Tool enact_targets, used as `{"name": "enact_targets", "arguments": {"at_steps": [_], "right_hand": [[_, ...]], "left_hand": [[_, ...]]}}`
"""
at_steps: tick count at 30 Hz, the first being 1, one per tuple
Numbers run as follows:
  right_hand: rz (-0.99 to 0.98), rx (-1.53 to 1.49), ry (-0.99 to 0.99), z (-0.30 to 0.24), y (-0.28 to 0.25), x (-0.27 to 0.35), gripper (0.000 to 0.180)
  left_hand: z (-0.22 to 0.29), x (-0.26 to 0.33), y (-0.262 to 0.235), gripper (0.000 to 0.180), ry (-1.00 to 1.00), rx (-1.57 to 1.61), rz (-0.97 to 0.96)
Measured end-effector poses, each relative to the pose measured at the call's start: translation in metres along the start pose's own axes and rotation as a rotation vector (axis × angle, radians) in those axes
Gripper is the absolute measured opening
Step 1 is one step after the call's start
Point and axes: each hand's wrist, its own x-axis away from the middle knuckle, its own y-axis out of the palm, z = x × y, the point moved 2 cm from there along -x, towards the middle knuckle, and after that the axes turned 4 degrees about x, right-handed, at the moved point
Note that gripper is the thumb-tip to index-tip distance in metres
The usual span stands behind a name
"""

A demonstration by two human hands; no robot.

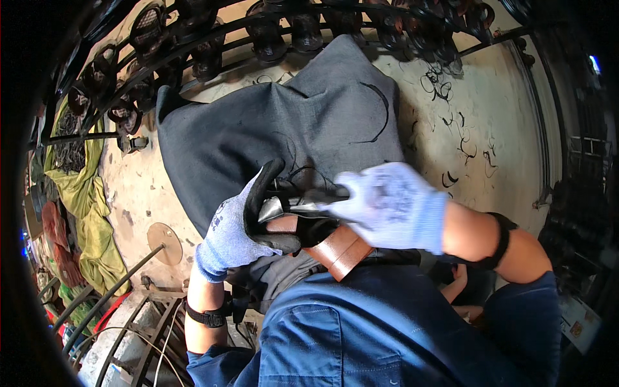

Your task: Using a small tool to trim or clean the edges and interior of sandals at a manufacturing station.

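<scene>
My left hand (248, 216), in a pale blue glove with a black palm, grips what looks like a sandal with brown straps (342, 250) and a black sole; much of it is hidden between my hands. My right hand (387, 203), gloved the same way and smeared by motion, is closed on a hand tool with shiny metal (272, 209) at its left end. Whether it is a knife or shears I cannot tell. Both hands are over my lap, at the near edge of a dark grey cloth (271, 129). A thin black curl (387, 113) lies on this cloth.
Black metal racks with several dark sandals (267, 39) curve across the far side. More black curled scraps (467, 151) litter the pale floor at right. Left are yellow-green cloth (97, 219), a round metal base (165, 243) and a metal frame (145, 335). Another person's arm (456, 284) shows lower right.
</scene>
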Motion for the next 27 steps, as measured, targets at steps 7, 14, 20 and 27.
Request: {"name": "enact_targets", "arguments": {"at_steps": [7,14,20,27], "right_hand": [[0.49,-0.242,0.262,0.035,-0.023,0.006,0.029],[-0.001,-0.097,0.069,0.015,-0.024,0.039,0.019],[-0.027,0.106,-0.096,-0.009,-0.014,-0.009,0.017],[-0.079,0.041,0.095,0.028,-0.042,0.018,0.075]], "left_hand": [[-0.016,0.028,0.013,0.07,-0.277,0.694,0.296],[-0.016,0.036,0.013,0.09,0.003,0.077,0.141],[-0.018,0.032,0.012,0.093,0.041,0.043,0.243],[-0.008,0.029,0.009,0.077,0.024,-0.078,0.331]]}}
